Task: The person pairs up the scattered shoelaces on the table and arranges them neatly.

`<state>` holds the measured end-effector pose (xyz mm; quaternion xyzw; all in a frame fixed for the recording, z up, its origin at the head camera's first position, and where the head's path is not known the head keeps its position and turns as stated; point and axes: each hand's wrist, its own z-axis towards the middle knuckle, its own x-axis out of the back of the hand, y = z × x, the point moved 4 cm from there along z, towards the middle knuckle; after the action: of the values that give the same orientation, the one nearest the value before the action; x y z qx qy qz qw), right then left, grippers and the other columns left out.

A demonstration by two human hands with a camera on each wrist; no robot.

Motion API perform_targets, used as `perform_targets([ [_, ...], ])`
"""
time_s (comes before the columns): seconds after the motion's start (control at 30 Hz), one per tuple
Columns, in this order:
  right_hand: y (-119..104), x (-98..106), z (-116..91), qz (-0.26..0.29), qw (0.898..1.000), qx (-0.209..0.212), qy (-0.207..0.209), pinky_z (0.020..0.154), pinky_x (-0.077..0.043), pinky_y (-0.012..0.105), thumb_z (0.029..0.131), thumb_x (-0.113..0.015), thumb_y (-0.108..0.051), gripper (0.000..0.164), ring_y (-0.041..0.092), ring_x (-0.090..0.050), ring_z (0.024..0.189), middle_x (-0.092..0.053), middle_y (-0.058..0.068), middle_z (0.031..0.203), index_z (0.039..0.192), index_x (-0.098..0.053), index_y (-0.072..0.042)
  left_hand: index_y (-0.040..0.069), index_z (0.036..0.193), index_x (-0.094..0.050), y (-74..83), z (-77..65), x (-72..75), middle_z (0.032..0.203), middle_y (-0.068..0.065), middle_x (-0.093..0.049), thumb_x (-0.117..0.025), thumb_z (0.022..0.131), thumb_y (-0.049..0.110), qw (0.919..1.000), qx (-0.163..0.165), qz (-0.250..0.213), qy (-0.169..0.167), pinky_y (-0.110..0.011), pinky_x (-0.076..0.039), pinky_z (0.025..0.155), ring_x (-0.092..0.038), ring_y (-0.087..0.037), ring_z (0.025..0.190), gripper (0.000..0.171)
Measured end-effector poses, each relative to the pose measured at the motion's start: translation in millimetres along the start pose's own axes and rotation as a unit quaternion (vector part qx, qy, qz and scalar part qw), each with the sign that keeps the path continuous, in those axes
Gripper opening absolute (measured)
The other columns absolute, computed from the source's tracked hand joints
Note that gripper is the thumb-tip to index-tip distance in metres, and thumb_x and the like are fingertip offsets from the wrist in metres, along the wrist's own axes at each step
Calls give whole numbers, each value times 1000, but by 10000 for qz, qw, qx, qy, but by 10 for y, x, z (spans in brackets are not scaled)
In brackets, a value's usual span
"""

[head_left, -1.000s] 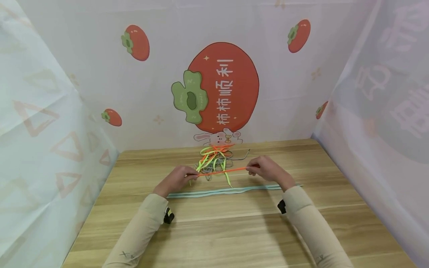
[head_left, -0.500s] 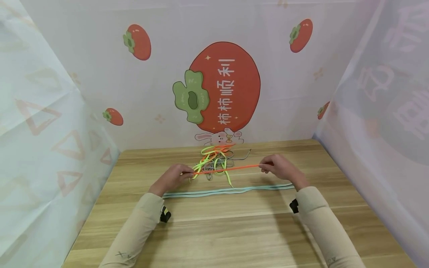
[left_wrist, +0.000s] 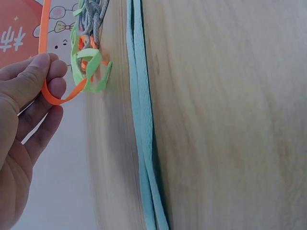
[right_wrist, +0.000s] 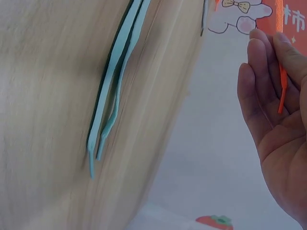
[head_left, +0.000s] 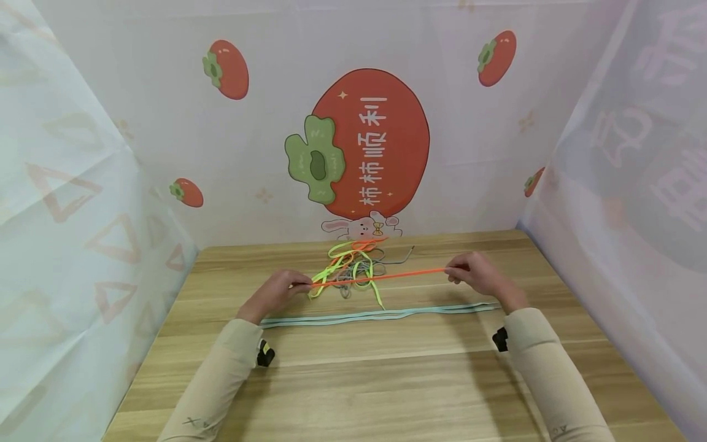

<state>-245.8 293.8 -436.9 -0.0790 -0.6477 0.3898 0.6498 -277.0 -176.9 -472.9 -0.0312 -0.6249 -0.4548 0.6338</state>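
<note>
An orange shoelace (head_left: 381, 277) is stretched between both hands, above the table. My left hand (head_left: 276, 293) pinches it between thumb and fingers; in the left wrist view the lace (left_wrist: 62, 100) loops below the fingertips and runs back into the tangle. Near its tipped end, my right hand (head_left: 483, 277) pinches the lace (right_wrist: 282, 76), and the tip dangles against the palm. Behind the stretched lace lies a tangled pile of neon yellow (head_left: 337, 265), grey (head_left: 381, 269) and orange laces. Closer in, a light blue shoelace (head_left: 381, 315) lies doubled lengthwise across the table.
The wooden table (head_left: 353, 387) meets a pale printed backdrop (head_left: 259, 123) with persimmon pictures at its far edge. Cloth side walls (head_left: 72, 202) stand to the left and right. One yellow lace end reaches from the pile toward the blue lace.
My right hand has moved right and my left hand a little left, so the orange span between them is longer. The yellow laces near my left hand have shifted slightly left.
</note>
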Motion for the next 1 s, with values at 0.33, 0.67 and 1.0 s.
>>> perform_targets([
  [0.33,173,125,-158,-40,9998,-90,197,70,-63,37,102,-69,-8,14,17,-72,74,-77,12,84,94,-79,-3,2,107,-82,-109,-123,136,103,-12,-82,-75,96,5,9996,22,15,289,-35,-62,80,-77,-19,93,13],
  [0.67,326,214,-302,-287,9986,-246,381,67,-58,24,103,-68,-9,16,9,-70,72,-76,6,81,92,-78,-4,2,107,-82,-221,-264,219,102,-10,-82,-75,95,2,9995,106,163,244,-35,-62,77,-76,-20,90,13],
  [1.0,361,291,-411,-404,9974,-352,489,65,-58,22,103,-69,-9,16,8,-70,71,-77,8,81,92,-79,-3,3,102,-81,-301,-429,312,98,-12,-81,-73,98,5,9988,208,256,364,-36,-62,78,-76,-16,88,10],
])
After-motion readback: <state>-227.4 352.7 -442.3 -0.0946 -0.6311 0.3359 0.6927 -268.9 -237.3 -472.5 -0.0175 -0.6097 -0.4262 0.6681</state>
